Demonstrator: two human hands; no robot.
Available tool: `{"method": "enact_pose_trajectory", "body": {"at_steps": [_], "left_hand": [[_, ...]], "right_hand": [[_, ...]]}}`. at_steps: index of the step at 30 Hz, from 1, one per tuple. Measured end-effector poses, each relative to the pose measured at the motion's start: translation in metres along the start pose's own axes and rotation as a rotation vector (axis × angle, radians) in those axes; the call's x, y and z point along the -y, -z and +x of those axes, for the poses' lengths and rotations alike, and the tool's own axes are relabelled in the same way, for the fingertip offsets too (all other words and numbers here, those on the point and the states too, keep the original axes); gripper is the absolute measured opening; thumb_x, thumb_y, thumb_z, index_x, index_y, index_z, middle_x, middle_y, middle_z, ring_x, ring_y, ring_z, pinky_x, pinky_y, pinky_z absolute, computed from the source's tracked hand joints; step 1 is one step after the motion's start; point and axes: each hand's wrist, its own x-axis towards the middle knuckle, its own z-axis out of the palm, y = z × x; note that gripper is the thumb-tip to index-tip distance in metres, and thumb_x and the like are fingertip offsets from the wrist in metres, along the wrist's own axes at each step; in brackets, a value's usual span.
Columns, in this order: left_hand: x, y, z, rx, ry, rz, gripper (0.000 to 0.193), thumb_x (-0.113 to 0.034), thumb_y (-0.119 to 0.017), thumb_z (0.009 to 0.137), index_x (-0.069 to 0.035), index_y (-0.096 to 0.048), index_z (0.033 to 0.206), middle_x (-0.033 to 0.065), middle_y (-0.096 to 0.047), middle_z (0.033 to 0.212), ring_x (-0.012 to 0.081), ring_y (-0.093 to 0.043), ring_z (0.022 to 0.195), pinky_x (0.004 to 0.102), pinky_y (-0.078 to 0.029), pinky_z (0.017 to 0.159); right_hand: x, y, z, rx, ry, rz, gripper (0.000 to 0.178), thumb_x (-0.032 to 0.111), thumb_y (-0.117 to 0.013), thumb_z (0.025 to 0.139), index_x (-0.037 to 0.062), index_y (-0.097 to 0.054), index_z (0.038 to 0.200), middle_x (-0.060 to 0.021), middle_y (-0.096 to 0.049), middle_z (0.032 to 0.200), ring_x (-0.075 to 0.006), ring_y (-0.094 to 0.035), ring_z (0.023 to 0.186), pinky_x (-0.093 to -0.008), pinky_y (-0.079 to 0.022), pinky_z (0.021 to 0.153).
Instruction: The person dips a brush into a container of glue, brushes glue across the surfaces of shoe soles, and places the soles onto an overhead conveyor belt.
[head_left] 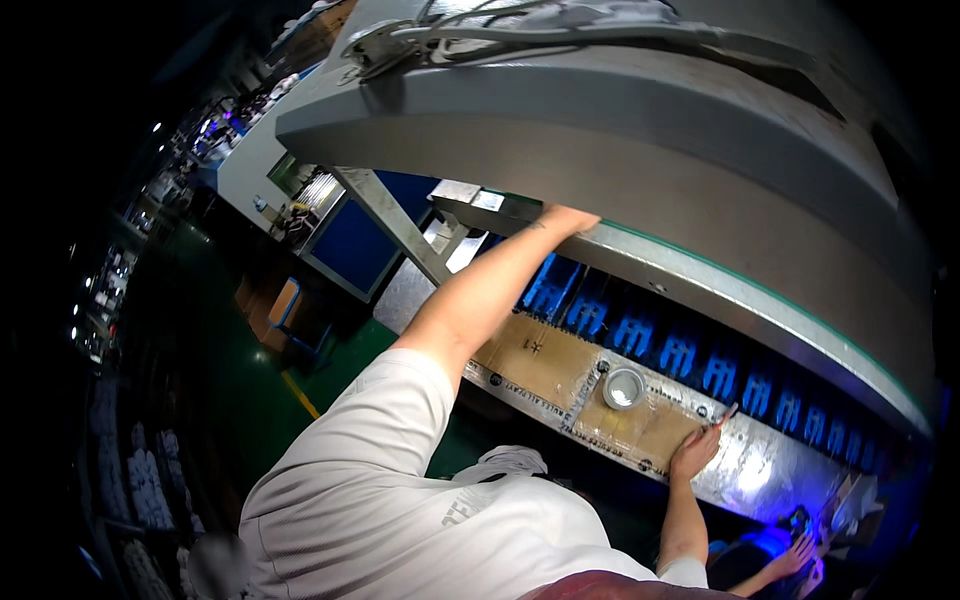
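My left arm stretches up to the machine, where my left hand (pixel 570 218) rests at the metal rail below the grey hood. Its fingers are hidden behind the rail and hood edge. Lower right, over the ledge, my right hand (pixel 695 452) is closed on a thin reddish stick-like tool (pixel 729 413), its tip pointing at the blue-lit row; its exact kind is too small to tell. Left of that hand, a round pale tin (pixel 625 388) stands on the taped cardboard (pixel 540 352). Behind the ledge runs a row of several blue-lit pieces (pixel 633 337) with pale, finger-like shapes.
The big curved grey hood (pixel 620 130) overhangs the work, with cables (pixel 560 36) on top. Bare shiny metal ledge (pixel 755 470) continues to the right. Another person's hand (pixel 795 555) works under violet light at lower right. A stool (pixel 285 302) stands on the green floor at left.
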Motion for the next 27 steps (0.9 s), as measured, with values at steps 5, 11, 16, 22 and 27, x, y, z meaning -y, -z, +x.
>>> {"method": "enact_pose_trajectory", "body": {"at_steps": [5,11,16,22,27], "left_hand": [[-0.015,0.008,0.005,0.021,-0.010,-0.104,0.026,-0.022,-0.062,0.087,-0.003,-0.074,0.101,0.0218,-0.073,0.099,0.0412,-0.069,0.094,0.0499,-0.055,0.085],[-0.016,0.032,-0.012,0.034,-0.066,-0.234,0.023,-0.020,-0.062,0.087,-0.004,-0.074,0.098,0.0211,-0.073,0.095,0.0406,-0.069,0.090,0.0491,-0.055,0.082],[-0.022,0.046,-0.017,0.079,-0.115,-0.361,0.021,-0.019,-0.063,0.086,-0.004,-0.073,0.096,0.0206,-0.073,0.092,0.0401,-0.069,0.087,0.0484,-0.055,0.081],[-0.032,0.064,-0.030,0.177,-0.136,-0.504,0.018,-0.017,-0.064,0.086,-0.004,-0.073,0.093,0.0199,-0.072,0.089,0.0395,-0.069,0.084,0.0476,-0.055,0.078],[-0.062,0.145,-0.083,-0.193,-0.510,-0.751,0.003,-0.002,-0.070,0.081,-0.001,-0.069,0.084,0.0147,-0.072,0.082,0.0319,-0.072,0.080,0.0396,-0.058,0.074]], "right_hand": [[-0.007,-0.006,-0.001,-0.093,-0.002,-0.033,0.028,0.013,-0.056,0.098,0.0000,-0.058,0.123,-0.0248,-0.056,0.137,-0.0427,-0.048,0.132,-0.0536,-0.033,0.115],[0.000,0.001,0.000,-0.025,-0.046,-0.056,0.030,0.013,-0.057,0.098,0.0007,-0.055,0.125,-0.0237,-0.054,0.141,-0.0422,-0.047,0.135,-0.0533,-0.032,0.117],[0.004,-0.001,-0.005,-0.030,-0.077,-0.082,0.031,0.013,-0.056,0.097,0.0015,-0.055,0.125,-0.0232,-0.053,0.141,-0.0418,-0.046,0.135,-0.0530,-0.031,0.118],[0.006,0.000,-0.001,0.009,-0.061,-0.098,0.031,0.013,-0.056,0.097,0.0017,-0.056,0.125,-0.0238,-0.053,0.141,-0.0422,-0.045,0.136,-0.0527,-0.030,0.119],[0.000,-0.006,-0.002,-0.061,-0.012,-0.151,0.035,0.012,-0.059,0.095,0.0005,-0.056,0.128,-0.0229,-0.054,0.141,-0.0414,-0.045,0.137,-0.0520,-0.031,0.119]]}}
